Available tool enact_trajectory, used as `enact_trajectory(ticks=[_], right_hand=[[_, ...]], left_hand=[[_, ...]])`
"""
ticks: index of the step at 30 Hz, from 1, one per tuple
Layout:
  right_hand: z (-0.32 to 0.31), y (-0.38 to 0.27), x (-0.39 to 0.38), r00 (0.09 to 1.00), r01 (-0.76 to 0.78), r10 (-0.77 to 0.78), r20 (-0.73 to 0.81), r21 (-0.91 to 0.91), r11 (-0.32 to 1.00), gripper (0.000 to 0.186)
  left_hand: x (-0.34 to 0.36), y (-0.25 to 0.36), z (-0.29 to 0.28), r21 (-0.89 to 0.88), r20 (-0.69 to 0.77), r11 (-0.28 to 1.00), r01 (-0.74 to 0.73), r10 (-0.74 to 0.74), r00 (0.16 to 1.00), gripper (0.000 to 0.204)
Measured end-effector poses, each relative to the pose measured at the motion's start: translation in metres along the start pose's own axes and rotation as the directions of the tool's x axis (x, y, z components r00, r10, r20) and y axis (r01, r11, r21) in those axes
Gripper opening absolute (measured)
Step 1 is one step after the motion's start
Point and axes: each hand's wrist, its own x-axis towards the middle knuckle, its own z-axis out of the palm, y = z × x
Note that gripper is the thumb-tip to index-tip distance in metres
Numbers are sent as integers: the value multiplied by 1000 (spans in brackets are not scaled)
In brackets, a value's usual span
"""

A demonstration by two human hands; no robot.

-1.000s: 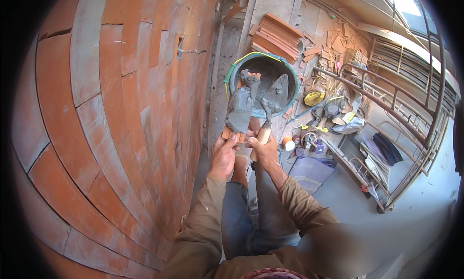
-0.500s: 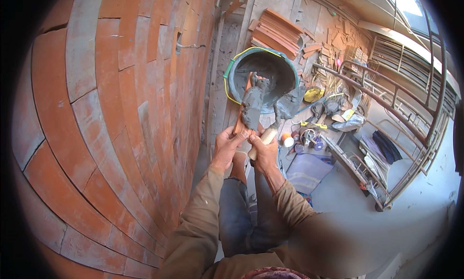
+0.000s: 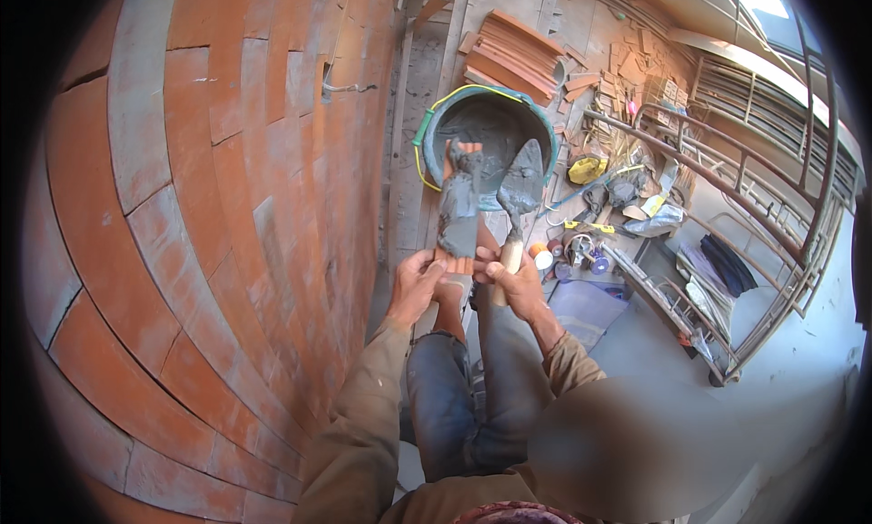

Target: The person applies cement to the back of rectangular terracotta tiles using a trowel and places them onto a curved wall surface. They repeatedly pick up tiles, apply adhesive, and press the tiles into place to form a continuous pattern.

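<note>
My left hand (image 3: 418, 283) is closed on the near end of an orange clay tile (image 3: 452, 262), whose upper face carries a thick layer of grey mortar (image 3: 460, 217). In my right hand (image 3: 516, 283) is a trowel (image 3: 521, 181) held by its pale wooden handle, its blade smeared with mortar and pointing away from me. Some right-hand fingers reach to the tile's near right corner and seem to touch it. Just beyond both hands stands a round bucket (image 3: 423, 161) with wet grey mortar inside; the tile's far end and the blade overlap its near rim.
A wall of orange clay tiles (image 3: 191, 179) rises close on my left. Stacked tiles (image 3: 513, 56) lie behind the bucket. To the right are a metal frame (image 3: 727, 174), a yellow spirit level (image 3: 589, 225), tape rolls and a yellow hard-looking object (image 3: 588, 168).
The trowel has turned upright and lifted away from the tile's side, its blade now over the bucket's right edge. The tile has shifted slightly left and towards me.
</note>
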Motion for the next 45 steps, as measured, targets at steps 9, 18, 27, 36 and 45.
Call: enact_trajectory(ticks=[9,18,27,36,45], right_hand=[[-51,-47,137,963,88,-255,89,-996,-16,44],[14,-58,243,980,2,-191,55,-963,-269,31],[0,-28,261,968,185,-99,229,-925,-332,29],[-54,-30,229,907,410,-113,406,-912,14,47],[-40,-22,64,950,298,-256,178,-764,573,41]], left_hand=[[-58,-6,-45,131,-174,982,-136,158,972,26],[-115,-17,-47,125,-308,986,-110,144,940,28],[-131,-7,-43,-45,-282,998,-47,32,959,27],[-105,11,-33,-27,-280,998,-48,38,959,30],[-45,46,-19,-40,-271,984,-172,155,950,31]])
